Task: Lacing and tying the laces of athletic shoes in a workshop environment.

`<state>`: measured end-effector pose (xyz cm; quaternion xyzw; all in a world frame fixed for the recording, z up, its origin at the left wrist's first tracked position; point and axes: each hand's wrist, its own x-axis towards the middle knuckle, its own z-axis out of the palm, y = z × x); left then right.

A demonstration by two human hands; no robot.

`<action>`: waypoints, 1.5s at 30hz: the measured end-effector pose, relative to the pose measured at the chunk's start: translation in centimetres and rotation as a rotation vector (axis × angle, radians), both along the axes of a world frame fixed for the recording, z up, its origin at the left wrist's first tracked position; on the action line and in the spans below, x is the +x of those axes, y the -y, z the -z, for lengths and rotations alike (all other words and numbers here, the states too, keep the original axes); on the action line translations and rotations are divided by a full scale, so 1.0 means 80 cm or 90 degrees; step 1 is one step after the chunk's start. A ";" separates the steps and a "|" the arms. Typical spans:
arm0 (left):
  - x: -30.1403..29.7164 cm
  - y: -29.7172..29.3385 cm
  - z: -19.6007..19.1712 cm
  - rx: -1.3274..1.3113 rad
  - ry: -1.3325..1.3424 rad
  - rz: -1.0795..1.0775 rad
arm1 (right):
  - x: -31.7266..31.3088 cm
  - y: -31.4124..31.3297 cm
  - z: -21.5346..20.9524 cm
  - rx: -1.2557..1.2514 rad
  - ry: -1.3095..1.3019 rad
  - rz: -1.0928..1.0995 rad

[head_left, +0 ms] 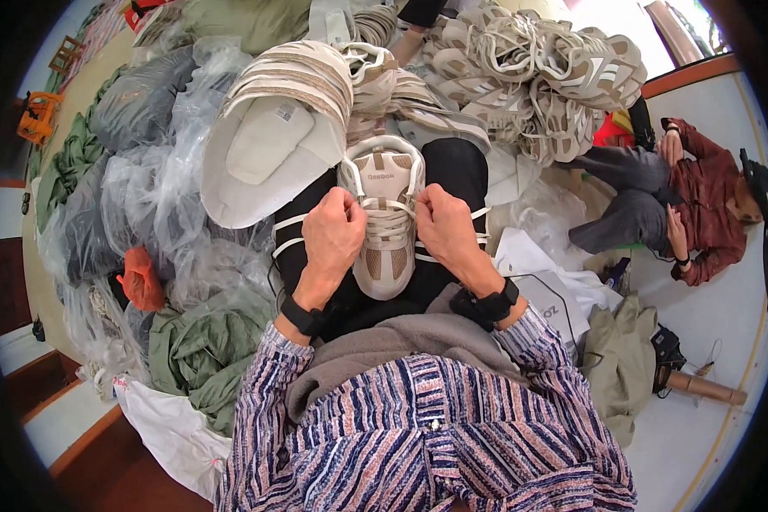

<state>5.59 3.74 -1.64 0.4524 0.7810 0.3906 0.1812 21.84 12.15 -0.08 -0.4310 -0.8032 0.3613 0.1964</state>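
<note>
A beige and white sneaker rests on my lap, toe toward me. Its off-white shoelace runs across the tongue, and loose lace ends trail out to both sides over my black trousers. My left hand is closed in a pinch at the left row of eyelets, with lace by its fingers. On the opposite side my right hand pinches the lace at the upper right eyelets. The fingertips hide the exact grip points. Just beyond the left hand leans a nested stack of cream shoe parts with pale insoles.
A big heap of similar laced sneakers is piled at the far right. Clear plastic bags and green cloth crowd the left. An orange-red bag sits among them. At right, another person sits in a dark red jacket.
</note>
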 end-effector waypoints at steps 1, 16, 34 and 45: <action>0.002 -0.001 0.000 0.025 -0.034 0.004 | -0.002 0.001 0.001 0.051 -0.007 -0.010; -0.023 0.003 -0.011 0.135 -0.283 0.125 | 0.004 -0.016 -0.025 0.272 0.091 -0.152; -0.064 -0.092 -0.059 -0.421 -0.241 0.605 | -0.066 -0.074 -0.067 0.240 0.411 -0.476; -0.064 -0.066 -0.034 -0.250 -0.233 0.515 | -0.062 -0.073 -0.072 0.119 0.432 -0.451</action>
